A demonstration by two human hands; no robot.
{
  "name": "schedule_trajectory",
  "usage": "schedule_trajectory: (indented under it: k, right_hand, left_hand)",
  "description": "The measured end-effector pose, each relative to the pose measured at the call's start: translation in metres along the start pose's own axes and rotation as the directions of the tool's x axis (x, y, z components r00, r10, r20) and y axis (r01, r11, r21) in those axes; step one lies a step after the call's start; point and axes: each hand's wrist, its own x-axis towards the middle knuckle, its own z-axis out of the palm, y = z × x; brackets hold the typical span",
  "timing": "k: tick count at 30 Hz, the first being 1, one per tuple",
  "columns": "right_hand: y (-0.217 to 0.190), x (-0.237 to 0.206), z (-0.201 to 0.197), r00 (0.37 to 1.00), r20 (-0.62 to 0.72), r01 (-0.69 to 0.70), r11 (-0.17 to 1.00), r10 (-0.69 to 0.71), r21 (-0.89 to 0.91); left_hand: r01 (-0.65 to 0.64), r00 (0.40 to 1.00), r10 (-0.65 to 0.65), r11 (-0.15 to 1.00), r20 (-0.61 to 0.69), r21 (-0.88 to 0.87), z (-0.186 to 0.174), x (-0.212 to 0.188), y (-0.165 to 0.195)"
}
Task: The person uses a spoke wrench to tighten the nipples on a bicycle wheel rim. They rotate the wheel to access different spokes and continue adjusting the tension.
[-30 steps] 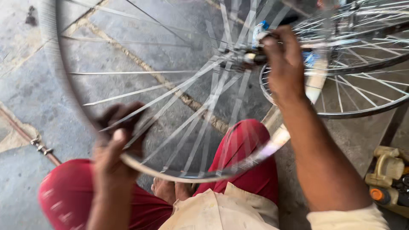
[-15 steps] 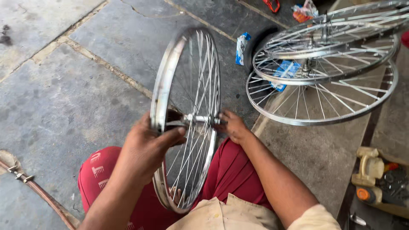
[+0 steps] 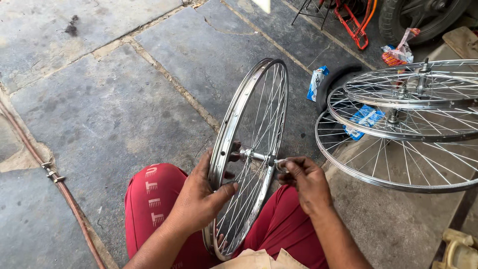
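A silver spoked bicycle wheel [image 3: 238, 117] stands upright between my knees, its rim edge-on to me. My left hand [image 3: 201, 199] grips the near side of the rim, thumb hooked through the spokes and fingers reaching toward the hub [image 3: 254, 156]. My right hand [image 3: 306, 182] pinches the right end of the axle [image 3: 280, 164] with thumb and fingers. My legs in red trousers [image 3: 152, 199] lie under the wheel.
A stack of three more spoked wheels [image 3: 398, 124] lies flat at the right. Blue wrappers [image 3: 316, 82] sit beside them. A red stand [image 3: 351, 20] and a dark tyre [image 3: 423, 15] are at the top right. A rusty hose [image 3: 55, 179] runs along the stone floor at the left.
The wheel went from tilted flat and close to the camera to standing upright. My left hand shifted from the hub area to the rim; my right hand stays on the axle end.
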Motion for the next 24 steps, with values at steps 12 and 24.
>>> schedule_trajectory:
  k: [12,24]
  right_hand:
    - [-0.036,-0.02,0.115,0.488,0.385,0.783,0.197,-0.784,-0.59]
    - [-0.015,0.001,0.136,0.619,0.376,0.779,0.48,-0.689,-0.404]
  left_hand:
    - [-0.121,0.992,0.124,0.99,0.031,-0.076,-0.032,0.004,-0.001]
    - [-0.451,0.805,0.566,0.777,-0.176,0.439,-0.027,-0.004,-0.003]
